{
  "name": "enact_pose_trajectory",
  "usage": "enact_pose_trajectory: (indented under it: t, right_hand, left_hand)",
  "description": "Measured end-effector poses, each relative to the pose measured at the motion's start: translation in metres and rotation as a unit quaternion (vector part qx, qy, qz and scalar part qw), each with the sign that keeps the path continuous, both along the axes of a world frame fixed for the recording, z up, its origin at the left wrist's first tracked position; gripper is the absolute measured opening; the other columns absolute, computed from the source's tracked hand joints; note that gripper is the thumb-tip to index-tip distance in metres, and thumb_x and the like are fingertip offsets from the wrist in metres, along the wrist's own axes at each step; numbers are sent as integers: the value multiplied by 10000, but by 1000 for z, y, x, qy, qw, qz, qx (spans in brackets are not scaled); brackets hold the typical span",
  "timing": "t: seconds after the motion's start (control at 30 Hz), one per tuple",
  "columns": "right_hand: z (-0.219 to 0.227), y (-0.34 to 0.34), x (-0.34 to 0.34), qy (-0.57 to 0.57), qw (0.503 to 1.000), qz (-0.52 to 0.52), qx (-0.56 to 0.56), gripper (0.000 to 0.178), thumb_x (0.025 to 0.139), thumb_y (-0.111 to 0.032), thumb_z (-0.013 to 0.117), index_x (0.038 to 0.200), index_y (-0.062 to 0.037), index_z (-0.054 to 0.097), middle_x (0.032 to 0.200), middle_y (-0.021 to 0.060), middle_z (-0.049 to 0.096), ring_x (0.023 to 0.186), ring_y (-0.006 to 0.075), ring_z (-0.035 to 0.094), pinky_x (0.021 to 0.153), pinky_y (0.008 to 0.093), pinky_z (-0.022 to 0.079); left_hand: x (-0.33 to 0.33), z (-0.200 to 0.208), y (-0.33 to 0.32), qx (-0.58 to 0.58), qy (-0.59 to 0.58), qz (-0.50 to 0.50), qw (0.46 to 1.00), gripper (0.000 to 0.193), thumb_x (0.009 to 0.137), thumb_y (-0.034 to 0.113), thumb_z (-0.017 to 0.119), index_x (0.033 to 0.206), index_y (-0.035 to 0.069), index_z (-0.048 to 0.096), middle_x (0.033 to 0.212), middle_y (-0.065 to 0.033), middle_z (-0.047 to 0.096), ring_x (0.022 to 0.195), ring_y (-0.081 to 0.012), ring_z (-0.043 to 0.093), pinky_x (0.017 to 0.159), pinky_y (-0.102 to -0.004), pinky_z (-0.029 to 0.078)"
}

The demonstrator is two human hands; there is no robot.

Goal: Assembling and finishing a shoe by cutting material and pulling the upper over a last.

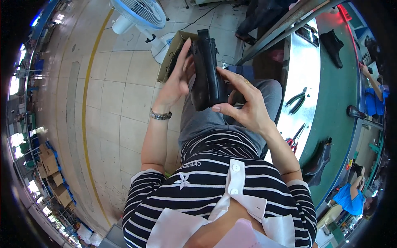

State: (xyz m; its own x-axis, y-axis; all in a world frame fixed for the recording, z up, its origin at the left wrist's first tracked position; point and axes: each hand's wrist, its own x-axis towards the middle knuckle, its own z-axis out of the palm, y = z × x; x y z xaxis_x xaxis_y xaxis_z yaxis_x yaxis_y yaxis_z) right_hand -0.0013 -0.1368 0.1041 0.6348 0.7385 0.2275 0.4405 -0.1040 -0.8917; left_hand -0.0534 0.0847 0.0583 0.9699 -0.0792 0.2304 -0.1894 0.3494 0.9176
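A black leather ankle boot (209,76) is held up over my lap, its pull tab at the far end and its rounded end toward me. My right hand (247,99) grips it from the right, thumb at the near end and fingers along the side. On the other side my left hand (175,82) is held flat with fingers stretched out. It is beside the boot; whether the fingertips touch the leather I cannot tell.
To my right, pliers (297,100) and red-handled cutters (294,138) lie on a shiny metal bench strip (295,74). Black boots (332,47) rest on the green belt (337,95) beyond. Ahead stand an open carton (167,62) and a fan (140,14). Co-workers (351,198) are at right.
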Motion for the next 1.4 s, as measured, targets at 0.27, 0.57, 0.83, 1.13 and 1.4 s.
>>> enact_pose_trajectory:
  t: [0.27,0.57,0.83,1.13,1.4]
  right_hand:
    - [14,11,19,226,973,29,-48,931,719,-311,837,1441,-16,329,1319,201,513,1233,297,512,1036,437,425]
    - [28,30,31,220,964,70,-129,894,683,-292,862,1373,40,401,1188,193,611,1124,299,594,990,419,464]
    - [34,43,30,95,981,79,-152,810,733,-323,810,1321,100,448,1113,241,635,976,310,661,842,377,548]
    - [29,47,42,158,978,77,-110,757,798,-269,771,1360,80,401,1143,205,633,898,221,678,558,293,591]
    - [57,55,45,94,962,83,-244,671,809,-305,756,1302,69,494,939,170,702,811,190,698,598,284,563]
  left_hand:
    - [10,17,-27,19,119,136,983,719,832,509,696,1324,70,410,1126,-49,519,1021,-125,520,892,-268,448]
    - [0,21,-26,20,136,179,974,587,846,387,720,1253,59,454,1051,-38,530,921,-101,534,799,-245,476]
    - [4,20,-16,-8,131,189,973,528,880,354,691,1257,59,470,1037,-27,540,903,-89,533,796,-242,473]
    - [11,19,-12,15,115,196,974,495,973,457,508,1252,49,496,1053,-8,555,910,-64,530,806,-210,450]
    - [17,15,-9,6,141,178,974,491,977,452,502,1250,44,502,1080,-19,560,942,-70,538,830,-225,456]
